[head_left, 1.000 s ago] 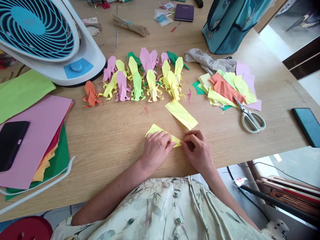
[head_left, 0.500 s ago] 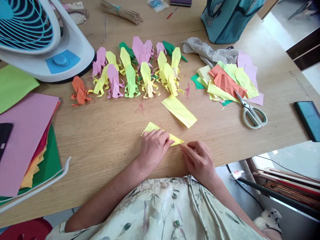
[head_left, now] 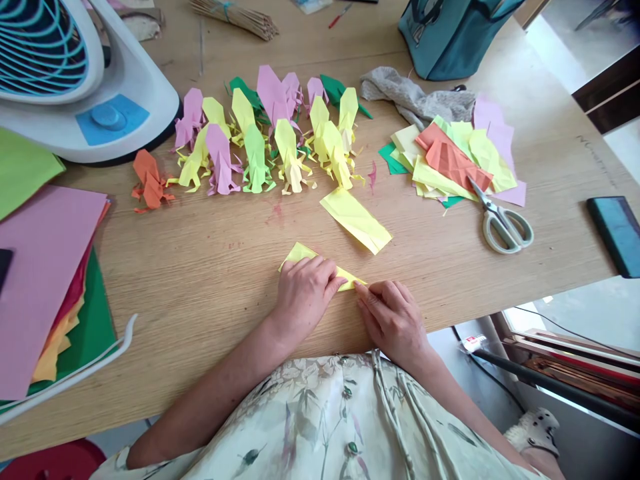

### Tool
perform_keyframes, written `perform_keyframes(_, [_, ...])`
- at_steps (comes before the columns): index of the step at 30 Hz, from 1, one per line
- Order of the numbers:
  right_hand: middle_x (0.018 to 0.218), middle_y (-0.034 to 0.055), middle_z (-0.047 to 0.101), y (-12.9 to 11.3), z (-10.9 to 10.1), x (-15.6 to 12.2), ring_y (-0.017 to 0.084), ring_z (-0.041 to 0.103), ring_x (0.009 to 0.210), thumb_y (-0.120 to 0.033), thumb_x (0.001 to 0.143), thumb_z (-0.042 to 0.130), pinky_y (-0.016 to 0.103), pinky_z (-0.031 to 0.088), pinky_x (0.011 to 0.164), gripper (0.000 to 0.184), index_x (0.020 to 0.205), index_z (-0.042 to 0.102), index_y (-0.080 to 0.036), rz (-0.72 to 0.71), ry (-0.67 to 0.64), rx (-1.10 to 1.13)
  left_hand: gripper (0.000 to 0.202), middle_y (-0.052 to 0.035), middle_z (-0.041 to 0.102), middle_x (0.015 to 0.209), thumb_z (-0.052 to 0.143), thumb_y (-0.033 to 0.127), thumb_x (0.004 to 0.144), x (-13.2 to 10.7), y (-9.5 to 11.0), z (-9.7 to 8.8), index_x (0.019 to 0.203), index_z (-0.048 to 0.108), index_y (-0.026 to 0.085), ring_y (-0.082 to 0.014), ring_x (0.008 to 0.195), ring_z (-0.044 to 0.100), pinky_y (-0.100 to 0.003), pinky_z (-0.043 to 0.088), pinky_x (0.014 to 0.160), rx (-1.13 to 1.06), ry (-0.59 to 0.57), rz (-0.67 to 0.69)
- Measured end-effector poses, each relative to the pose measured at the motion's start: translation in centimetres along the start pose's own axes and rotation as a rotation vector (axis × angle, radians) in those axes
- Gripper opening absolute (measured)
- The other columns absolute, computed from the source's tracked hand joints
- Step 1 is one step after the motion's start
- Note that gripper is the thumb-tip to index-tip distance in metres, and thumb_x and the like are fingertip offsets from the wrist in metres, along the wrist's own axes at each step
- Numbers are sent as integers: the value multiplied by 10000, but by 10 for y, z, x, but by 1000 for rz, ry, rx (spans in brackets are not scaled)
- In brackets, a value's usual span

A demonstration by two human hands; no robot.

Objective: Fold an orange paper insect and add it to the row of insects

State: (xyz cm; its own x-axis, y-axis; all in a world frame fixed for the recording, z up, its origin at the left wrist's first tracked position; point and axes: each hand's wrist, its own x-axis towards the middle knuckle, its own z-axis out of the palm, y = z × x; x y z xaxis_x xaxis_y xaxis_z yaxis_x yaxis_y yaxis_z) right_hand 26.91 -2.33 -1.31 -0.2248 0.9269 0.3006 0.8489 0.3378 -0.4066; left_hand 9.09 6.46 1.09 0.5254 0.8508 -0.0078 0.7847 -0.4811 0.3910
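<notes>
A folded strip of yellow paper lies flat on the table in front of me. Across its middle rests my left hand, fingers together and thumb pressed on the paper, so part of it is hidden. My right hand is closed, its fingertips at the narrow right end of the same strip. Just beyond lies a second folded yellow paper, touching neither hand. Several folded paper figures in yellow, pink, green and orange stand in rows behind it, among them a light green figure and an orange figure.
To the right, scissors lean on a pile of coloured paper pieces, near a grey cloth and a teal bag. A phone lies at the right edge. A fan and paper sheets occupy the left.
My right fingertips have moved slightly left, onto the end of the yellow strip. My left hand stays pressed on it. The whole view has shifted a little.
</notes>
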Motion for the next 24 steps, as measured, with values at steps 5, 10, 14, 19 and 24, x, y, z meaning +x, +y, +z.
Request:
perform_keyframes(5, [909, 77, 582, 0, 0, 0, 199, 520, 789, -104, 932, 543, 355, 461, 704, 420, 1339, 559, -206, 5, 23, 2, 187, 1, 667, 803, 651, 315, 916, 0, 1, 0, 791, 580, 196, -178, 779, 587, -330, 328, 737, 3, -10, -14])
perform_keyframes(10, [908, 80, 592, -1, 0, 0, 192, 525, 796, -79, 917, 564, 347, 464, 710, 376, 1286, 591, -147, -8, 41, 0, 180, 5, 668, 813, 632, 317, 929, 0, 2, 0, 805, 576, 199, -182, 789, 587, -332, 323, 743, 22, -15, -19])
perform_keyframes(14, [904, 82, 599, -1, 0, 0, 188, 524, 794, -80, 926, 551, 341, 460, 710, 349, 1267, 597, -134, -5, 48, 4, 181, 3, 668, 814, 635, 311, 926, 0, 3, 0, 800, 572, 197, -182, 787, 586, -334, 318, 740, 36, -18, -25])
perform_keyframes(19, [897, 81, 601, -2, 0, 1, 185, 523, 792, -97, 944, 528, 336, 446, 702, 323, 1255, 600, -139, -7, 44, -27, 171, 2, 664, 817, 641, 306, 921, 0, 2, 1, 807, 575, 197, -186, 789, 586, -344, 313, 740, 53, -10, -26])
perform_keyframes(24, [887, 72, 603, -2, 0, 1, 179, 513, 779, -114, 949, 531, 327, 422, 690, 304, 1240, 614, -145, -3, 22, -96, 159, -1, 663, 824, 622, 297, 933, 0, 3, 3, 819, 575, 197, -191, 800, 590, -350, 310, 744, 66, -5, -18])
